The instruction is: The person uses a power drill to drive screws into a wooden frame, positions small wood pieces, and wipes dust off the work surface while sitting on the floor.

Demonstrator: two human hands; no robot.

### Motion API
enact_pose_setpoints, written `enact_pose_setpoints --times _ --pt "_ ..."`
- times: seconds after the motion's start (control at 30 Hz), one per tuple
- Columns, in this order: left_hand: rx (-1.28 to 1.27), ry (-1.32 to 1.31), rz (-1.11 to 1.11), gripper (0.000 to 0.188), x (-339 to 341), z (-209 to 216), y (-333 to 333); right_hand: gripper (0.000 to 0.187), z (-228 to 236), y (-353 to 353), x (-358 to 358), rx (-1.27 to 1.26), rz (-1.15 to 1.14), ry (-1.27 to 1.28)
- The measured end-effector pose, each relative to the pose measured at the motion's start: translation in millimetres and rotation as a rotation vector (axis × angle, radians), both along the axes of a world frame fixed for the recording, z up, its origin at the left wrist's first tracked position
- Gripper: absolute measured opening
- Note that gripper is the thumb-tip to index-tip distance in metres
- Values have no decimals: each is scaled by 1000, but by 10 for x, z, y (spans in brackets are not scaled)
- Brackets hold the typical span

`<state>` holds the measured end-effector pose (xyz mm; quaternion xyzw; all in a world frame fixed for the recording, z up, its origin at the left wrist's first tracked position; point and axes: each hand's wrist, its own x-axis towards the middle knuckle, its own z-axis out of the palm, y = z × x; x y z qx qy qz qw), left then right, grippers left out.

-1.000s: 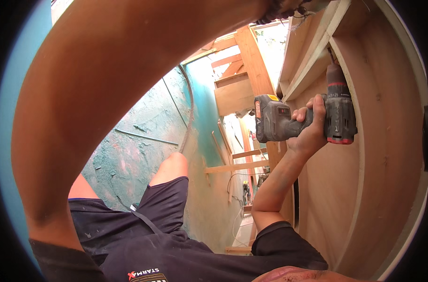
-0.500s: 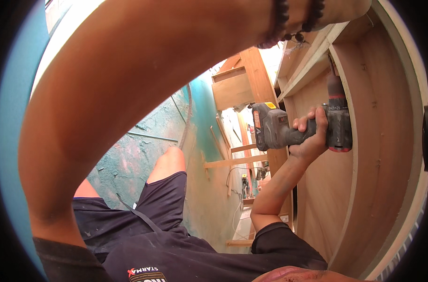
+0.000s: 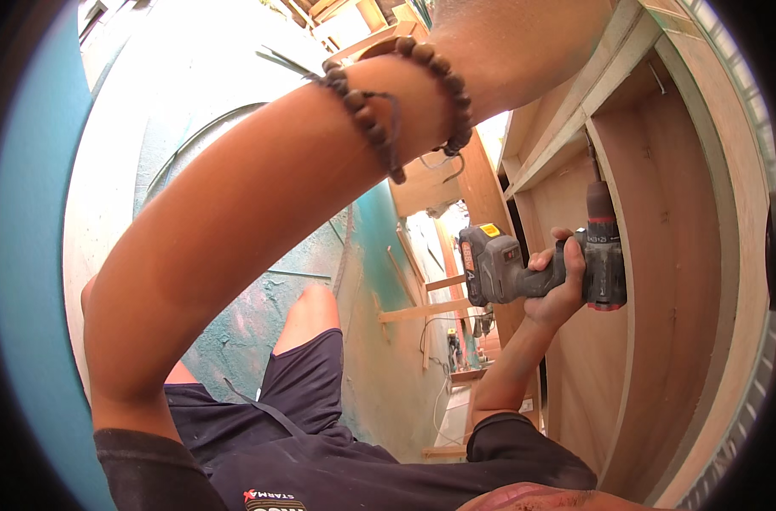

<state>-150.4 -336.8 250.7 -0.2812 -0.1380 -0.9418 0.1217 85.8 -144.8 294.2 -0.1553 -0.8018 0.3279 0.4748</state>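
- The step in hand looks like drilling or screw-driving at the wooden framework, in the right part of the frame: the cordless drill (image 3: 605,264) stands with its nose toward the top edge.
- The right hand (image 3: 560,289) is closed round the drill's handle; the battery pack (image 3: 479,266) juts out toward the middle of the frame.
- The slim, dark bit (image 3: 592,157) runs up from the chuck (image 3: 600,203) to where the pale crosspiece (image 3: 551,156) meets the upright board (image 3: 673,221). Whether its tip touches the wood I cannot tell.
- The left hand (image 3: 524,51) lies at the top edge, right of centre, with its fingers out of sight, so I cannot tell whether it is wide, narrow or holding something.
- In my judgement, the next move calls for a straight bit, a firm wrist and steady pressure along the drill's axis, with the left hand clear of the tip.
- The drill's housing is matte dark grey with a red ring and a red rear rim, and looks dusty.
- The plywood panel (image 3: 580,375) is smooth, thin-looking and pale brown; the fisheye bends the board edges into curves.
- Round, brown wooden-looking beads form the bracelet (image 3: 443,81) on the left wrist.
- The blue-green wall (image 3: 243,332), left of centre, is rough and patchy.
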Motion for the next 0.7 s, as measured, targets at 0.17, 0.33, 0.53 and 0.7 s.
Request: enact_pose_setpoints --times 0.17,0.33,0.53,0.7 --pt "-14 -13 32 28 -13 -77 189 19 -2 -42 28 83 5 75" --pt "0 -27 63 23 -117 -139 226 20 78 13 124 -8 110 -12" --pt "-4 -32 52 19 -150 -166 313 27 32 -69 79 14 -50 17" --pt "27 -29 71 15 -294 -131 325 35 48 -24 90 -42 -72 -29"
